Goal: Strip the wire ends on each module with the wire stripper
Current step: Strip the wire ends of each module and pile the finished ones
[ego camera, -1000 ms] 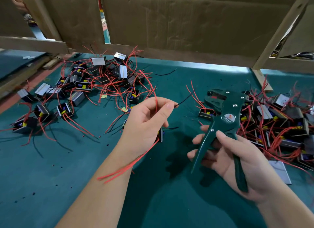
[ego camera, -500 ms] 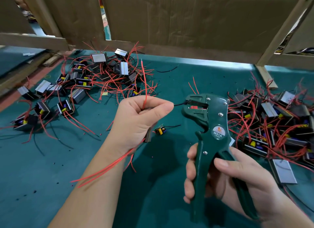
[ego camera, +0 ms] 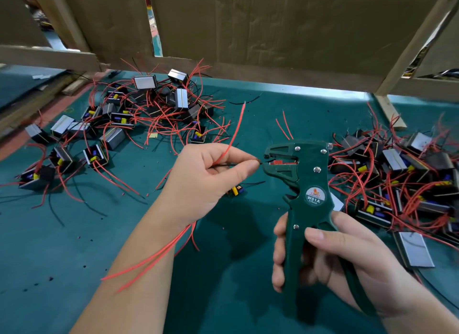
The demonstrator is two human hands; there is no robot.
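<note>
Progress partial: your left hand pinches a black wire, tip at the jaws of the wire stripper gripped in your right hand, while the left module heap and right module heap lie alongside, stripped or unstripped not discernible.

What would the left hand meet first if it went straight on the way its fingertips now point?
The wire stripper. The left hand points right, pinching a black wire whose tip sits at the tool's mouth, so the head is probably first, though one view leaves depth uncertain.
</note>
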